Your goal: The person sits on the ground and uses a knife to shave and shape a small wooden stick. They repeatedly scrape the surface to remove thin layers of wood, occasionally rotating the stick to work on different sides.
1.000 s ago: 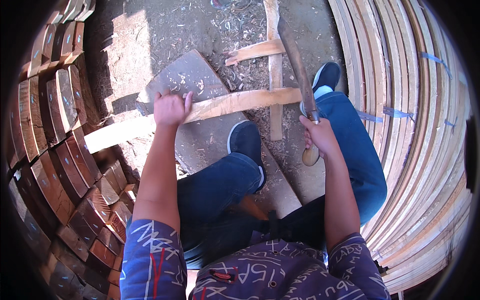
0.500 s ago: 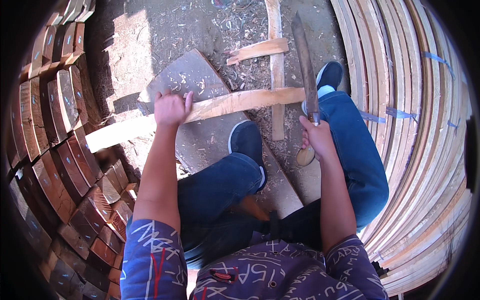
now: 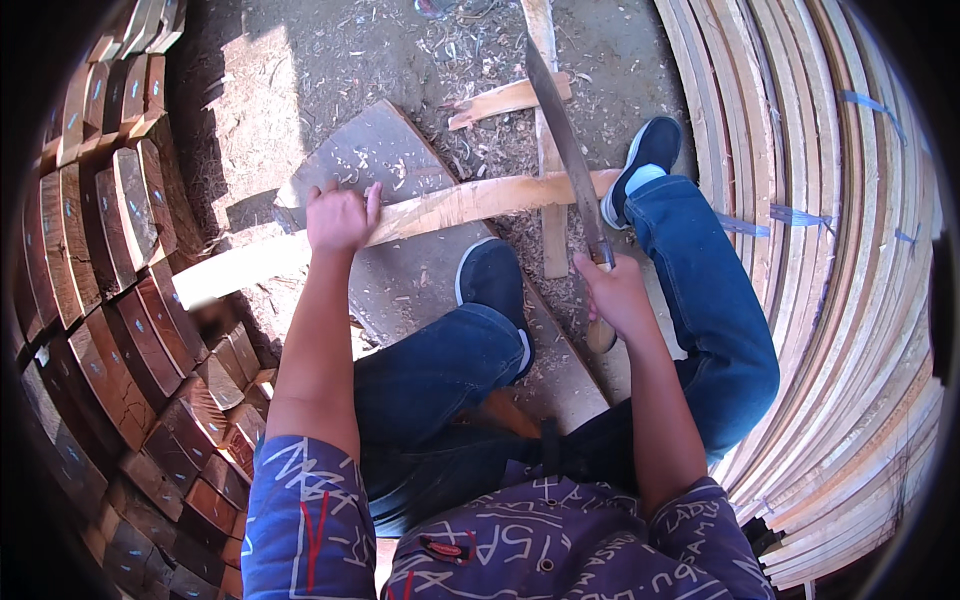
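Observation:
My left hand (image 3: 340, 217) is closed over a long, slightly curved wooden plank (image 3: 455, 208), left of its middle, with the thumb sticking out. The plank lies crosswise in front of me, its left part bright in sunlight. In my right hand (image 3: 622, 295) is the wooden handle of a machete (image 3: 566, 135). Its long dark blade points away from me, leaning left, and passes over the plank near the right end. Whether blade and wood touch, I cannot tell. The plank crosses a flat grey board (image 3: 365, 150) and a narrow wooden strip (image 3: 554, 240).
Stacked timber blocks (image 3: 130, 370) rise on the left. Long curved boards (image 3: 800, 270) with blue ties stand along the right. A short wood piece (image 3: 500, 102) lies across the strip among shavings. My left shoe (image 3: 494, 290) is on the grey board; my right shoe (image 3: 650, 152) is by the plank's right end.
The machete has moved left with my right hand, and its blade now leans further left across the plank. My right foot sits slightly further left. My left hand stays on the plank.

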Available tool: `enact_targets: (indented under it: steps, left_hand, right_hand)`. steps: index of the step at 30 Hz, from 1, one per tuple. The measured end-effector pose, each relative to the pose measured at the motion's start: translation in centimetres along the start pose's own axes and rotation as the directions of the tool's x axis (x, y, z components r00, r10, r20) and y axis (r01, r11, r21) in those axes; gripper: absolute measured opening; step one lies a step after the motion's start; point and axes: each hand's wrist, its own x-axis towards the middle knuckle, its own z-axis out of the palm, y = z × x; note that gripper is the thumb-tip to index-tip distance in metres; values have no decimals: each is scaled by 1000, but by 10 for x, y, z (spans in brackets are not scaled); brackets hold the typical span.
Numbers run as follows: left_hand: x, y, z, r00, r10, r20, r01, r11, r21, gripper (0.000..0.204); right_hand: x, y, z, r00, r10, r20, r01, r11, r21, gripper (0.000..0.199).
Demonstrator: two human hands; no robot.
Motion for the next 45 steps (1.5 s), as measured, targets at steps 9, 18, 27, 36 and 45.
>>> enact_targets:
  steps: [9,18,27,36,45]
  left_hand:
    - [-1,3,-6,999,-2,34,2,1000,-18,63]
    - [0,-1,-1,1000,-13,23,13,1000,-22,63]
    - [1,3,-1,997,-42,70,44,999,-28,64]
    - [-1,4,-8,993,-36,112,38,999,-14,65]
    - [-1,4,-5,999,-21,33,21,1000,-8,64]
  right_hand:
    - [15,62,-4,981,-75,-178,-90,642,-762,33]
    - [-29,-31,11,884,-466,-46,381,773,-508,30]
    - [24,57,-7,967,-205,-150,26,667,-745,21]
    - [31,60,-2,894,-410,-180,186,706,-684,29]
    - [17,49,-3,893,-444,-70,325,745,-582,28]
